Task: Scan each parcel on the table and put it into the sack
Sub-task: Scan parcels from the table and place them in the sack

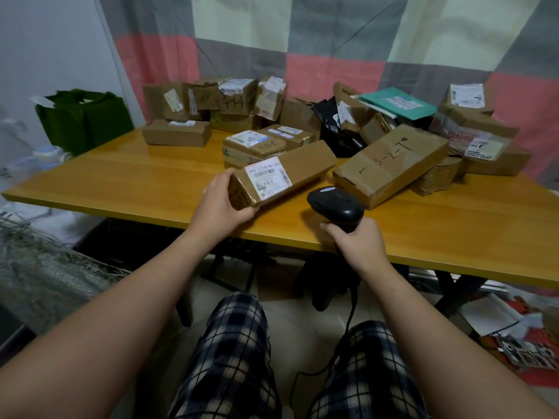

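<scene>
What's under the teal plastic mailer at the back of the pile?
The teal plastic mailer lies on tilted brown cardboard boxes, beside a black plastic bag. Whatever lies directly beneath its middle is covered.

The desk (121, 182) has a yellow-orange wooden top and dark legs. Its front half is mostly bare wood. At the back left, a flat box (177, 133) lies alone, and behind it is a pile of boxes (211, 101) against the curtain. In the middle, two small boxes (266, 143) lie close together. To the right of them a big box (390, 164) marked "3-2-7" lies tilted, its far end resting on a smaller box (435, 179). Behind it are a black bag (332, 131), a teal mailer (399, 102) on top of other parcels, and taped boxes (481, 140) at the far right. A long box (290, 173) is near the front edge, its near end in the left hand (220, 204); I cannot tell whether it touches the desk.
</scene>
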Motion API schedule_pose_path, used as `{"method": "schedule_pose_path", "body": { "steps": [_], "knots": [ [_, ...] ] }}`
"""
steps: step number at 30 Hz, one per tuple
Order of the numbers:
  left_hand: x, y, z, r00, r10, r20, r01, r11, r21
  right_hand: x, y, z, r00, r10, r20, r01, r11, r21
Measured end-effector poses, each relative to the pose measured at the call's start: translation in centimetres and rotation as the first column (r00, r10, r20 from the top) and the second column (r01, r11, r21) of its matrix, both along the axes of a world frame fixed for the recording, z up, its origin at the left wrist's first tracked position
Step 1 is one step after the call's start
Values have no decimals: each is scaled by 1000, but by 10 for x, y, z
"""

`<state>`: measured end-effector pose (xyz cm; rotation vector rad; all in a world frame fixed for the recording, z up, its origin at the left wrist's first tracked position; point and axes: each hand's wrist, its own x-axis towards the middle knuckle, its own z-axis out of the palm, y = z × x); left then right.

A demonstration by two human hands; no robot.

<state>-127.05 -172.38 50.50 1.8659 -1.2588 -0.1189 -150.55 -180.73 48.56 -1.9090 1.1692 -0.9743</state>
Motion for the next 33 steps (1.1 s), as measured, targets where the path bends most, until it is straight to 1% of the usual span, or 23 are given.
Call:
{"method": "schedule_pose_path", "body": {
  "steps": [1,2,5,9,13,15,16,18,20,21,23,25,28,33],
  "knots": [
    [2,1,-1,999,-23,36,23,1000,-1,3,4,2,999,40,-8,-41,999,-22],
    [5,2,-2,999,-40,32,41,999,-4,6,8,3,997,76,-19,-77,996,-50],
    [10,4,-7,993,-95,-75,94,995,-18,17,24,7,991,133,4,-131,984,-116],
    [7,6,-12,975,-132,-180,127,991,-36,27,37,10,974,177,144,-167,983,-76],
    [6,6,-15,941,-131,-311,99,988,-117,25,44,14,962,190,198,-179,981,-72],
    [4,4,-12,923,-112,-369,70,990,-125,22,46,14,961,181,207,-168,983,-80],
    [1,2,-10,923,-103,-372,66,992,-112,20,46,13,965,169,200,-155,984,-83],
    [-4,-5,-11,946,-64,-317,44,997,-71,16,44,11,972,145,184,-134,988,-70],
    [-6,-13,-13,968,3,-251,-12,999,-32,13,40,10,974,133,185,-126,991,-46],
    [-6,-16,-13,967,29,-254,-39,999,-34,12,39,11,974,131,186,-125,991,-44],
    [-2,-19,-12,935,22,-353,-60,994,-95,11,37,13,971,140,195,-131,990,-57],
    [3,-16,-7,894,-33,-446,-47,985,-166,12,38,16,967,155,204,-144,987,-68],
    [10,-11,-5,900,-91,-427,11,983,-186,17,41,20,958,184,220,-172,983,-72],
    [10,-8,-6,875,-148,-461,52,975,-214,27,46,19,956,178,234,-172,984,-46]
  ]
}}
